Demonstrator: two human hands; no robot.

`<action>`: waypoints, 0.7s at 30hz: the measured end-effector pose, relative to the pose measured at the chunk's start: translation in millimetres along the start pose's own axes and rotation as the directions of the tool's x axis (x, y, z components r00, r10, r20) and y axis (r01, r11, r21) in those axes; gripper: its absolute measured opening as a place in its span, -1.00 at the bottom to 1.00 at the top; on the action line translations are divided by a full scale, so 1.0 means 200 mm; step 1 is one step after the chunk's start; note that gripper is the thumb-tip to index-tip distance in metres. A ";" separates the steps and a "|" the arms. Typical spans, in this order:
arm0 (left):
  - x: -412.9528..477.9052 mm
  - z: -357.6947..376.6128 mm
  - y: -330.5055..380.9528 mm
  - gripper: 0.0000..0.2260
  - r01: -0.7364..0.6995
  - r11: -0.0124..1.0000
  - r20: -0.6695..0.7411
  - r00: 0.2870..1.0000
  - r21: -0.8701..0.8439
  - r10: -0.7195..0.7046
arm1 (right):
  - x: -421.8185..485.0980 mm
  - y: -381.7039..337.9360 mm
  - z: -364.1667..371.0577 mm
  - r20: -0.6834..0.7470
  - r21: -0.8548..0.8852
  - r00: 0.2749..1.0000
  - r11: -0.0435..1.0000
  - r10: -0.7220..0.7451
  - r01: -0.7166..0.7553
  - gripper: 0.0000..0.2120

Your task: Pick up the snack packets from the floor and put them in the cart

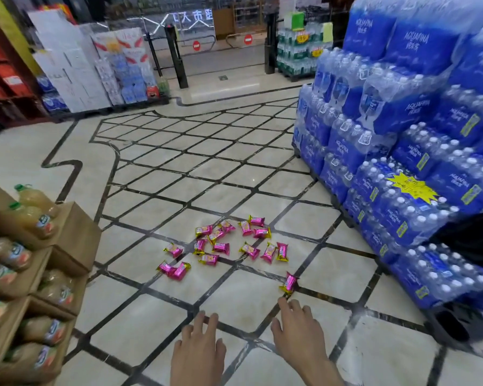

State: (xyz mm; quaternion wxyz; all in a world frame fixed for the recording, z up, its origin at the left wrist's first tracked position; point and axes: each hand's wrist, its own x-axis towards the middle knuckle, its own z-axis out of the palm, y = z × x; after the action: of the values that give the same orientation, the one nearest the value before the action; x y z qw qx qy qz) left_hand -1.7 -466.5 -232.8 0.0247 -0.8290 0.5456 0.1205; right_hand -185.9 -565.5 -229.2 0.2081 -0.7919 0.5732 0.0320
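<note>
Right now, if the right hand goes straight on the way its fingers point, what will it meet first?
Most likely the lone pink snack packet, which lies on the floor just ahead of the right hand. The two look close but do not touch. Depth is hard to judge here.

The floor before me is pale tile with dark lines. Pink snack packets lie scattered on it. One lone packet lies apart.

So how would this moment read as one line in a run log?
phase: pre-grasp | left hand: open, empty | right hand: open, just short of lone packet | snack packets: scattered on floor
</note>
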 end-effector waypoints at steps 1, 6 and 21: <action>0.07 -0.01 0.01 -0.48 -0.005 1.000 0.017 1.000 -0.016 0.005 | 0.06 0.00 0.01 0.013 0.003 1.000 1.000 0.013 -0.013 -0.61; 0.52 0.06 -0.01 -0.51 -0.059 0.998 0.115 0.992 0.025 0.056 | 0.40 0.00 0.04 0.044 -0.006 0.996 0.997 0.081 -0.081 -0.64; 1.74 -0.14 0.22 -0.54 -0.402 0.915 0.189 0.902 0.041 0.388 | 1.30 0.11 -0.03 0.154 0.078 0.924 0.928 0.351 -0.365 -0.58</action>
State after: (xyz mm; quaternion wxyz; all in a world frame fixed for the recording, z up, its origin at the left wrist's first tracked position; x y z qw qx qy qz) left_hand 93.4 -803.0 -279.9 0.0807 -0.6854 0.7023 0.1746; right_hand -119.0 -804.9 -306.1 0.2789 -0.6576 0.6936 0.0938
